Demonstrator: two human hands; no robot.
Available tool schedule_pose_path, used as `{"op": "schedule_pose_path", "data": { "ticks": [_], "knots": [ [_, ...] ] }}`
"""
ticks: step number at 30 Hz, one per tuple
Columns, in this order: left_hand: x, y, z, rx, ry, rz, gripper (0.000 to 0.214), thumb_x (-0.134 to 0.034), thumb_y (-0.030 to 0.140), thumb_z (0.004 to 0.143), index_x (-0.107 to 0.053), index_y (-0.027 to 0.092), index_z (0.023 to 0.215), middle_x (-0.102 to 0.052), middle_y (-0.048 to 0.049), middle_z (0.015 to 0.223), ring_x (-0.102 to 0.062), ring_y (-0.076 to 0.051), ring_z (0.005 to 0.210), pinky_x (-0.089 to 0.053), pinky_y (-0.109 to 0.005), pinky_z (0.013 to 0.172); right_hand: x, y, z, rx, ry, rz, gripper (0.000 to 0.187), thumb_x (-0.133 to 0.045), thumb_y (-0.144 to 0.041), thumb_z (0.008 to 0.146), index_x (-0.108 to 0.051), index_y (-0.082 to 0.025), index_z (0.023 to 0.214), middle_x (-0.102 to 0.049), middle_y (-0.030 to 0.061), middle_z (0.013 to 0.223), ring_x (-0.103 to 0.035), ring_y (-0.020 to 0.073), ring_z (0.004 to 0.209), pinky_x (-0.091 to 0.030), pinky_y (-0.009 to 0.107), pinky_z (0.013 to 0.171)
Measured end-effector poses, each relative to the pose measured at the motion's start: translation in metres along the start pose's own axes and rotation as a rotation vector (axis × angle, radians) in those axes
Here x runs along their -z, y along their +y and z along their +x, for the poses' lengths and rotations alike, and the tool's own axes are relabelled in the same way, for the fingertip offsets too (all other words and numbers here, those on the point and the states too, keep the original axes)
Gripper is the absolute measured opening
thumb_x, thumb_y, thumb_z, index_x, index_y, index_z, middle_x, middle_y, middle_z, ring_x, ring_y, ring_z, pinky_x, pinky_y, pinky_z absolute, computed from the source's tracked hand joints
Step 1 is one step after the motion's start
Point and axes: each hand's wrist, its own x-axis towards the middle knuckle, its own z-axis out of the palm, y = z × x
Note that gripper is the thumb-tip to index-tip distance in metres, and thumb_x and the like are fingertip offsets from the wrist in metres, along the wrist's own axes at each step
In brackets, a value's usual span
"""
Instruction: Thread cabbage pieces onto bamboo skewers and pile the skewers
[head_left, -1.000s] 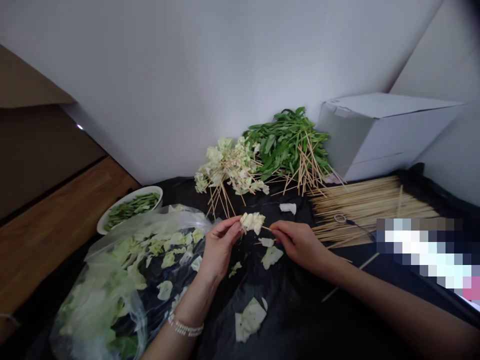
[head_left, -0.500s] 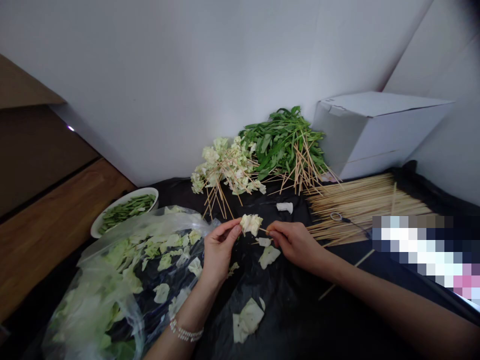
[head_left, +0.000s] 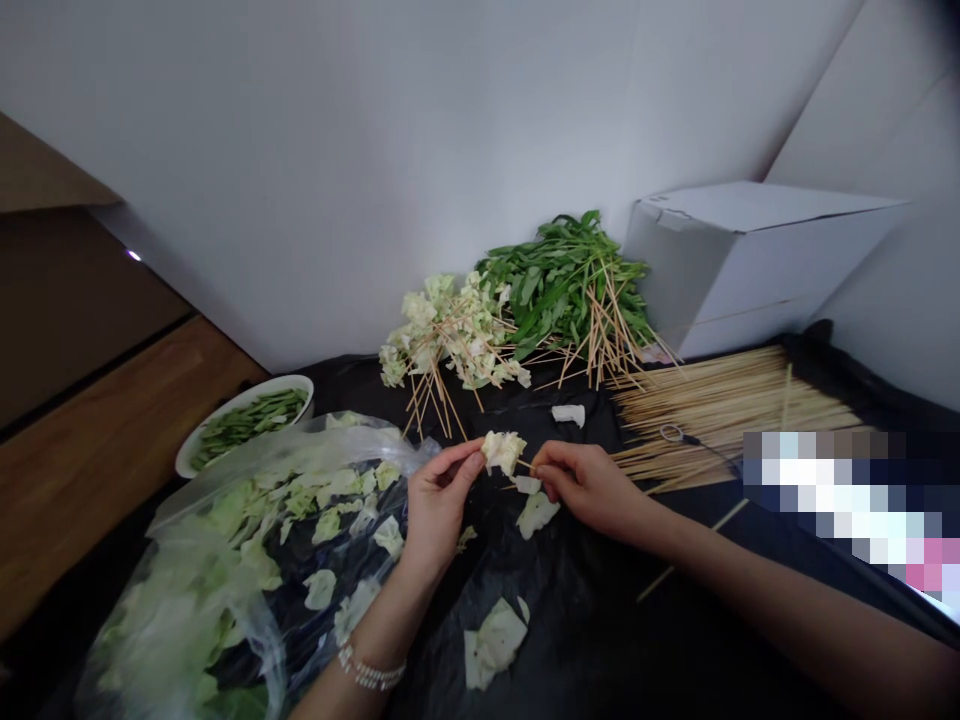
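Observation:
My left hand (head_left: pixel 442 500) pinches a folded bunch of cabbage leaf (head_left: pixel 502 452) between thumb and fingertips. The leaf sits on the end of a thin wooden skewer (head_left: pixel 527 466). My right hand (head_left: pixel 581 482) is closed on that skewer, just right of the leaf. Loose cabbage pieces (head_left: pixel 537 514) lie on the black plastic sheet below my hands, with a larger cabbage leaf (head_left: pixel 495 642) nearer me. To the left, an open clear plastic bag (head_left: pixel 172 570) spills more torn cabbage.
Skewered cabbage (head_left: pixel 450 325) and skewered leafy greens (head_left: pixel 559 275) are piled against the wall. Many bare skewers (head_left: pixel 735 405) lie at right, before a white box (head_left: pixel 750 260). A white bowl (head_left: pixel 184 455) of green beans stands left. A pixelated patch covers something at far right.
Hardly anything differs. Both hands keep their hold on the cabbage and skewer, and the view has shifted very slightly.

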Motion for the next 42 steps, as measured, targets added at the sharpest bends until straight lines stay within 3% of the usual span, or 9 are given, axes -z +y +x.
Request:
{"op": "schedule_pose_path", "data": {
  "ticks": [3, 6, 9, 15, 24, 31, 35, 38, 42],
  "knots": [
    [-0.001, 0.001, -0.001, 0.007, 0.001, -0.014, 0.022, -0.080, 0.032, 0.070, -0.080, 0.022, 0.090, -0.078, -0.0039, 0.091, -0.069, -0.017, 0.081, -0.053, -0.029, 0.082, -0.005, 0.005, -0.003, 0.153, 0.068, -0.221, 0.020, -0.041, -0.019, 0.094, -0.056, -0.019, 0.080, -0.062, 0.0032, 0.073, -0.058, 0.0153, 0.067, -0.039, 0.026, 0.064],
    [-0.002, 0.002, -0.002, 0.020, 0.006, -0.025, 0.023, -0.081, 0.031, 0.069, -0.080, 0.021, 0.090, -0.078, -0.0046, 0.089, -0.070, -0.018, 0.081, -0.054, -0.031, 0.083, -0.007, 0.007, -0.006, 0.210, 0.077, -0.341, 0.020, -0.037, -0.016, 0.094, -0.055, -0.019, 0.086, -0.061, 0.0049, 0.079, -0.058, 0.0164, 0.073, -0.039, 0.027, 0.066],
    [-0.004, 0.002, -0.004, 0.028, 0.007, -0.016, 0.022, -0.081, 0.031, 0.069, -0.080, 0.021, 0.089, -0.078, -0.0048, 0.089, -0.070, -0.018, 0.079, -0.054, -0.031, 0.082, -0.003, 0.003, -0.005, 0.189, 0.070, -0.233, 0.020, -0.040, -0.017, 0.093, -0.053, -0.020, 0.078, -0.058, 0.0012, 0.069, -0.054, 0.0138, 0.064, -0.037, 0.025, 0.061],
    [-0.008, 0.003, -0.007, 0.011, -0.049, 0.031, 0.018, -0.079, 0.030, 0.071, -0.079, 0.020, 0.087, -0.078, -0.0047, 0.089, -0.070, -0.019, 0.082, -0.054, -0.031, 0.082, 0.004, -0.007, -0.001, 0.012, 0.001, 0.020, 0.022, -0.049, -0.020, 0.090, -0.056, -0.021, 0.069, -0.058, -0.0032, 0.059, -0.051, 0.0111, 0.054, -0.036, 0.023, 0.056],
    [-0.007, 0.003, -0.003, 0.005, 0.019, -0.167, 0.044, -0.084, 0.026, 0.065, -0.061, 0.022, 0.102, -0.072, 0.0008, 0.084, -0.068, -0.014, 0.081, -0.052, -0.026, 0.080, 0.004, -0.008, -0.001, 0.002, -0.034, 0.072, 0.020, -0.048, -0.023, 0.093, -0.066, -0.019, 0.085, -0.062, -0.0023, 0.064, -0.055, 0.0118, 0.059, -0.039, 0.024, 0.058],
    [0.011, 0.000, 0.014, -0.042, 0.236, -0.236, 0.041, -0.082, 0.033, 0.068, -0.062, 0.021, 0.102, -0.067, 0.0030, 0.083, -0.064, -0.010, 0.075, -0.052, -0.023, 0.075, 0.022, 0.012, 0.006, 0.196, -0.035, -0.222, 0.022, -0.045, -0.024, 0.095, -0.067, -0.020, 0.096, -0.071, 0.0052, 0.089, -0.064, 0.0170, 0.080, -0.045, 0.029, 0.074],
    [0.007, -0.005, 0.011, -0.070, 0.241, -0.227, 0.049, -0.079, 0.033, 0.071, -0.057, 0.026, 0.114, -0.067, -0.0007, 0.100, -0.065, -0.014, 0.091, -0.053, -0.029, 0.081, 0.037, 0.026, 0.013, 0.238, 0.116, -0.342, 0.022, -0.042, -0.022, 0.094, -0.064, -0.019, 0.089, -0.069, 0.0075, 0.087, -0.063, 0.0194, 0.082, -0.045, 0.031, 0.074],
    [-0.001, -0.005, 0.002, -0.092, 0.079, -0.028, 0.040, -0.077, 0.029, 0.074, -0.063, 0.025, 0.111, -0.067, -0.0053, 0.106, -0.065, -0.018, 0.096, -0.053, -0.030, 0.080, 0.051, 0.031, 0.017, 0.154, 0.298, -0.229, 0.020, -0.042, -0.025, 0.094, -0.061, -0.021, 0.088, -0.064, 0.0029, 0.074, -0.061, 0.0169, 0.068, -0.045, 0.029, 0.067],
    [-0.010, 0.005, -0.015, -0.128, -0.481, 0.294, 0.010, -0.069, 0.024, 0.080, -0.076, 0.022, 0.086, -0.072, -0.0094, 0.097, -0.067, -0.023, 0.093, -0.052, -0.033, 0.081, 0.074, 0.038, 0.022, 0.048, 0.505, 0.027, 0.018, -0.045, -0.035, 0.095, -0.058, -0.023, 0.094, -0.063, 0.0011, 0.075, -0.059, 0.0149, 0.060, -0.047, 0.030, 0.060]
  ]
}}
